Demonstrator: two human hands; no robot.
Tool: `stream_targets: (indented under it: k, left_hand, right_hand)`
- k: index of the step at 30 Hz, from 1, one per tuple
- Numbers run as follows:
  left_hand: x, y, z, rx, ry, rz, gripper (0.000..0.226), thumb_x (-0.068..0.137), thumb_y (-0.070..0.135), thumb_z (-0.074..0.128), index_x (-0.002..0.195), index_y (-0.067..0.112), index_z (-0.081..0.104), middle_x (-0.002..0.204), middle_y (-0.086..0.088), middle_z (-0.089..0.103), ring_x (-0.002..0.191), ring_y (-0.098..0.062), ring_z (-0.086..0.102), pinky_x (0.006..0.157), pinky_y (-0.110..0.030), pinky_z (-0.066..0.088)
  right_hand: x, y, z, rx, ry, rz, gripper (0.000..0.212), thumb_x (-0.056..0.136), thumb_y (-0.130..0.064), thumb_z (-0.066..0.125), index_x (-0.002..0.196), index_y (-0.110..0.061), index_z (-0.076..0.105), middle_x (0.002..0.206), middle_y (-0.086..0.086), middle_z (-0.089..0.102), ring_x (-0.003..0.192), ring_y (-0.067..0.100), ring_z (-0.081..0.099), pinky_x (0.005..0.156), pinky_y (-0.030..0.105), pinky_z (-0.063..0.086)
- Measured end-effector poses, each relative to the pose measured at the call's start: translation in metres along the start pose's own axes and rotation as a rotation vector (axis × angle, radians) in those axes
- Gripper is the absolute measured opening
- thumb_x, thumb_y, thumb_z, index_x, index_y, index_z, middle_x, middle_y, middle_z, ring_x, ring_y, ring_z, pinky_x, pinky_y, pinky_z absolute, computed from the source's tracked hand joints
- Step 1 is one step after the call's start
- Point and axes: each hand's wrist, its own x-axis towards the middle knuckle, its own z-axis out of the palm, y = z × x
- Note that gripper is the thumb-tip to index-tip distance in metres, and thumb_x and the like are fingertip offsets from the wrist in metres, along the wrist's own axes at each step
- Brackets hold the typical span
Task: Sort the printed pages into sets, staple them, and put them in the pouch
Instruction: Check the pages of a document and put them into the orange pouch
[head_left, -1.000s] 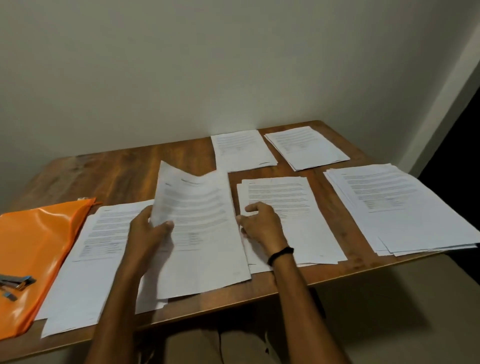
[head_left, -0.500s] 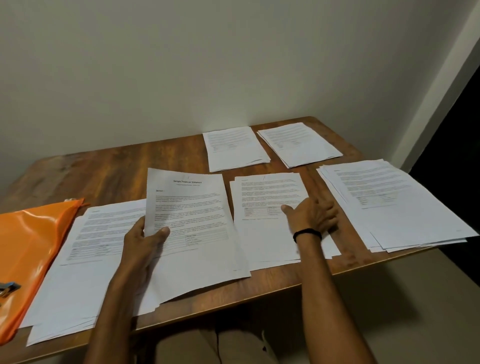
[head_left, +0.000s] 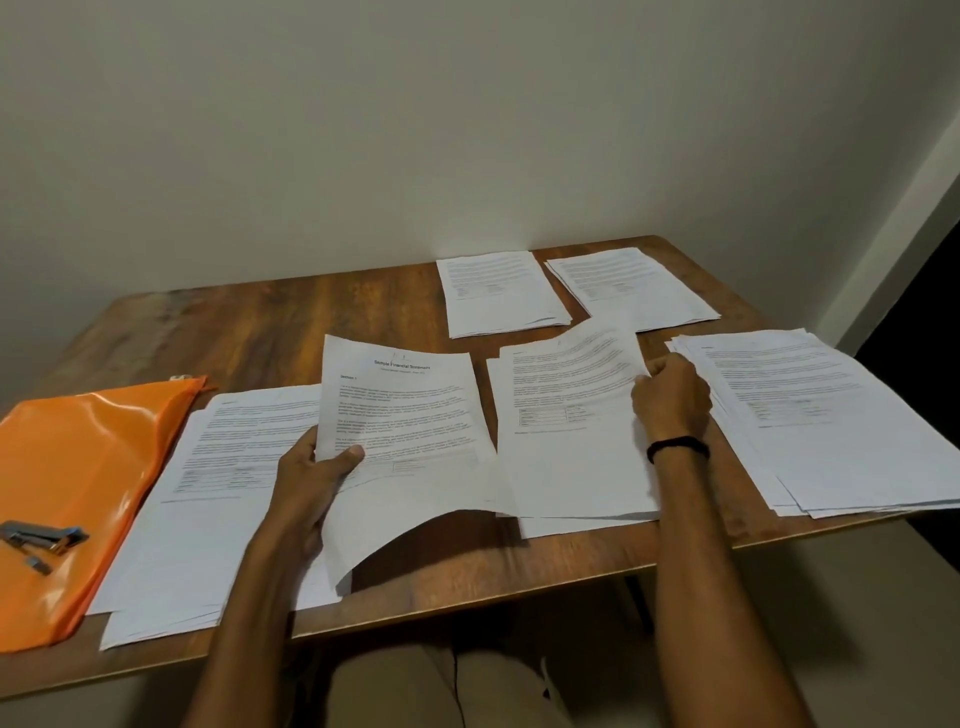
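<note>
Gathering one set is judged to be the step in hand. A title page (head_left: 405, 431), perhaps with others behind it, is held up by the left hand (head_left: 311, 467), thumb on its face and fingers curled behind, above the near stack (head_left: 234, 467) that lies just beside the orange pouch (head_left: 88, 457); its lower half sags toward the table (head_left: 260, 332) edge. Farther from the pouch, the top sheet (head_left: 582, 364) of the middle stack (head_left: 582, 499) is pinched at its outer edge by the right hand (head_left: 672, 400) and partly lifted. The stapler (head_left: 44, 535) lies on the pouch, untouched. A wide stack (head_left: 831, 415) is laid farthest from the pouch. Two sheets could be taken instead of one, since thin paper clings and the pinch is made at a loose edge; the set would then be miscounted. The sagging page could also be creased or dropped if the left grip is slackened while the lifted sheet is brought across.
</note>
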Motion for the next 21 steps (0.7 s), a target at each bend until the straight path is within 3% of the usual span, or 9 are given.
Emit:
stream_targets:
  k: [2, 5, 9, 14, 21]
  left_hand:
    - [0.001, 0.0, -0.002, -0.04, -0.004, -0.019, 0.035, 0.09, 0.02, 0.074, 0.12, 0.033, 0.062, 0.11, 0.003, 0.073, 0.089, -0.029, 0.073, 0.073, -0.043, 0.062]
    - [0.001, -0.001, -0.006, -0.09, -0.01, -0.025, 0.037, 0.089, 0.019, 0.075, 0.121, 0.033, 0.063, 0.109, 0.003, 0.074, 0.091, -0.031, 0.074, 0.079, -0.049, 0.061]
    - [0.0, -0.003, -0.007, -0.099, -0.029, -0.012, 0.037, 0.089, 0.019, 0.074, 0.121, 0.033, 0.063, 0.11, 0.004, 0.074, 0.092, -0.031, 0.074, 0.081, -0.051, 0.061]
    - [0.003, -0.004, -0.004, -0.09, -0.016, 0.006, 0.037, 0.089, 0.019, 0.074, 0.121, 0.033, 0.062, 0.112, 0.004, 0.073, 0.091, -0.03, 0.073, 0.074, -0.043, 0.062]
    - [0.0, -0.003, -0.006, -0.141, -0.01, -0.008, 0.039, 0.09, 0.019, 0.073, 0.125, 0.031, 0.061, 0.111, 0.002, 0.073, 0.092, -0.031, 0.073, 0.071, -0.041, 0.061]
  right_hand:
    - [0.002, 0.001, -0.002, 0.026, 0.01, 0.007, 0.017, 0.094, -0.005, 0.062, 0.111, -0.005, 0.065, 0.12, 0.017, 0.067, 0.111, 0.036, 0.061, 0.077, 0.028, 0.039]
    - [0.008, 0.001, -0.015, 0.125, 0.189, 0.093, 0.017, 0.096, -0.007, 0.058, 0.111, -0.009, 0.064, 0.118, 0.018, 0.067, 0.111, 0.04, 0.06, 0.079, 0.035, 0.043]
    - [0.028, 0.009, -0.05, 0.095, 0.352, 0.159, 0.028, 0.091, -0.006, 0.057, 0.116, -0.014, 0.065, 0.121, 0.02, 0.065, 0.115, 0.043, 0.057, 0.092, 0.046, 0.047]
    - [0.05, 0.033, -0.077, -0.034, 0.201, 0.206, 0.028, 0.088, -0.003, 0.059, 0.115, -0.006, 0.07, 0.124, 0.023, 0.064, 0.115, 0.047, 0.057, 0.097, 0.049, 0.047]
    - [0.029, 0.024, -0.026, -0.025, -0.102, 0.139, 0.024, 0.087, -0.004, 0.063, 0.108, -0.001, 0.072, 0.113, 0.02, 0.07, 0.107, 0.039, 0.064, 0.079, 0.029, 0.043]
